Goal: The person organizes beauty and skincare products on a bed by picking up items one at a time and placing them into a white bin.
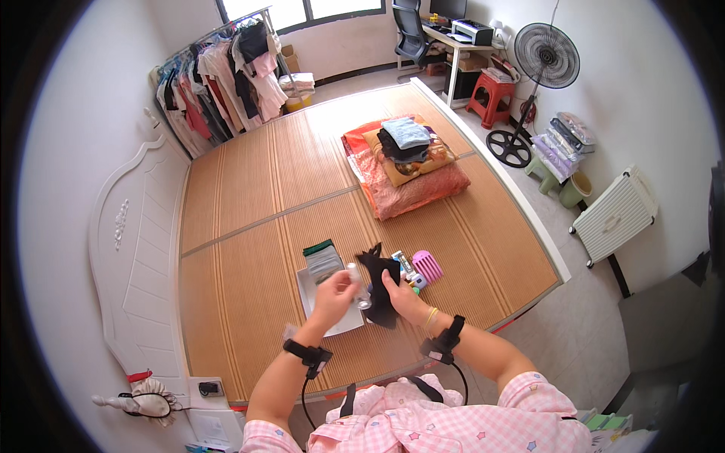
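Note:
My left hand point(335, 297) grips a small clear plastic bottle point(357, 283), blurred, above the right side of a white box point(344, 325). Folded grey and green cloths point(323, 260) stand at the far end of that box. In my right hand point(401, 295) is a piece of black cloth point(379, 300), pinched under the thumb and hanging down beside the bottle. Just beyond this hand a pink wide-toothed comb point(427, 267) lies on the woven mat, near a white tube point(402, 263) and several small items partly hidden by the hand and the cloth.
A folded orange quilt point(419, 193) with a patterned pillow and folded clothes point(405, 136) lies on the mat-covered bed point(249, 272). The white headboard point(147, 238) stands at left. Beyond the bed are a clothes rack, fan point(546, 56), red stool and white suitcase point(613, 218).

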